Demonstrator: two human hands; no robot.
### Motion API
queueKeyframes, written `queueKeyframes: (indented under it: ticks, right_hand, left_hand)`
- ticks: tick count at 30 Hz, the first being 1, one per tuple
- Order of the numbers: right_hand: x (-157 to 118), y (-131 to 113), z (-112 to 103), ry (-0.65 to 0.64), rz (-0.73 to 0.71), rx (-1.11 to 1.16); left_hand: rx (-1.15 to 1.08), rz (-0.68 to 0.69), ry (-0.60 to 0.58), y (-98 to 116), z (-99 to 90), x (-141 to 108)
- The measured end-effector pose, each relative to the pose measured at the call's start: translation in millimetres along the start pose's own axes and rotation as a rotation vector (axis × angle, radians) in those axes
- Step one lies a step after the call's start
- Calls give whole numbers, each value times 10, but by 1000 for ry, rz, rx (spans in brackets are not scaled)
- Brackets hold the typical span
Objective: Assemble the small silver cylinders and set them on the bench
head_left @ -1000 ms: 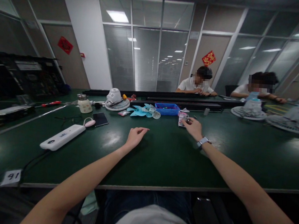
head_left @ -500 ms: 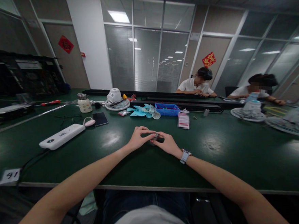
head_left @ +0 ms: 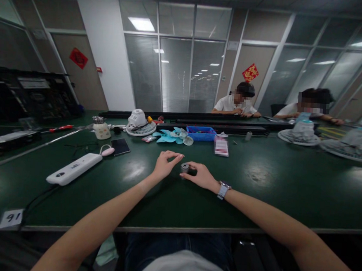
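Note:
A small grey metal cylinder (head_left: pixel 184 167) stands on the green table in front of me, a dark hole showing in its top. My right hand (head_left: pixel 203 176) grips its side between thumb and fingers. Just left of the cylinder and slightly higher, my left hand (head_left: pixel 165 164) is raised with thumb and forefinger tips pinched together. Whatever may be between those tips is too small to make out. The left fingers are apart from the cylinder.
Beyond my hands lie blue fan blades (head_left: pixel 171 135), a blue parts bin (head_left: pixel 201 133), a fan housing (head_left: pixel 140 126) and another grey cylinder (head_left: pixel 248 136). A power strip (head_left: pixel 75 168), phone (head_left: pixel 120 146) and bottle (head_left: pixel 101 129) are on the left. Two people sit opposite.
My left hand has come off the cylinder, moving left and slightly up with its fingertips pinched. My right hand stays on the cylinder, whose top is now uncovered.

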State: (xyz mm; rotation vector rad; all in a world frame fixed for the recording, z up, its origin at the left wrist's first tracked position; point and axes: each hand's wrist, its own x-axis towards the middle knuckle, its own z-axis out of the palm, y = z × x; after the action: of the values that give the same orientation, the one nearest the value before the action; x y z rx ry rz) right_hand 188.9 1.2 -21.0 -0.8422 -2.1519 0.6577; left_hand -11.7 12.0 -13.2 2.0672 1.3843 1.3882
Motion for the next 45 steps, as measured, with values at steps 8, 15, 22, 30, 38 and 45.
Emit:
queueKeyframes:
  ticks: [8, 15, 22, 30, 38, 45]
  right_hand:
    - [-8, 6, 5, 29, -21, -199]
    - [39, 141, -120, 110, 11, -203]
    - [126, 757, -843, 423, 284, -565]
    - [-67, 1433, -1477, 573, 692, -822]
    - [-143, 1569, -1533, 498, 781, -794]
    - [-35, 1254, -1361, 659, 469, -895]
  left_hand:
    - [51, -159, -270, -321, -14, -1]
    - [161, -178, -326, -215, -41, -51]
    - [178, -156, -287, -281, -12, -43]
    - [206, -182, -224, -295, 11, -46]
    - [197, -195, -195, -286, 21, -50]
    - [183, -195, -103, -321, 38, -44]
